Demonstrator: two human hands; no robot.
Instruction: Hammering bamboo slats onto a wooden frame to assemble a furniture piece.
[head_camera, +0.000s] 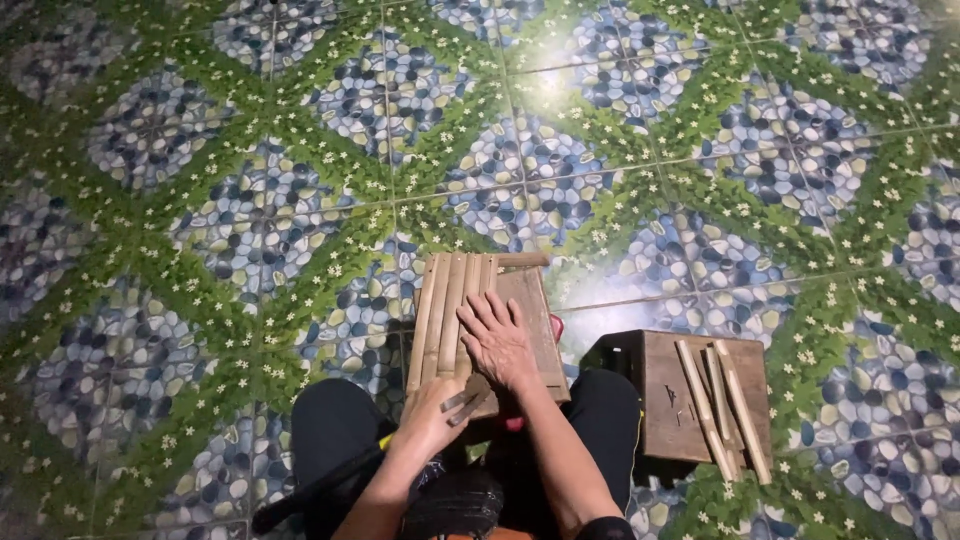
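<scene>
Right hand (497, 342): fingers spread and laid flat, palm down, pressing on a row of pale split bamboo slats (450, 312). Nothing is gripped; the hand is open and only resting on top.

Left hand (432, 415): closed around a small dark metal blade tool (460, 403), held at the near end of the slats, its tip just under the right wrist. Cannot tell the exact shape of the tool; part is hidden by the fingers.

Slats: about five lie side by side, lengthwise away from the person, touching one another. They rest on a brown rectangular wooden board (532, 312) that sits across the person's lap, between the knees in black trousers (333, 428). One more slat lies crosswise at the far edge of the board (522, 260). A bit of red shows just past the board's right edge; what it is cannot be told.

To the person's right, near the right knee: a dark brown square wooden stool (668, 395). On its top lie about four loose pale bamboo strips (722, 405), roughly parallel, angled toward the near right corner and overhanging the edge.

Under everything: glossy floor tiles printed with blue-grey pebbles and green leafy bands (250, 200), a bright glare spot at the far middle.
</scene>
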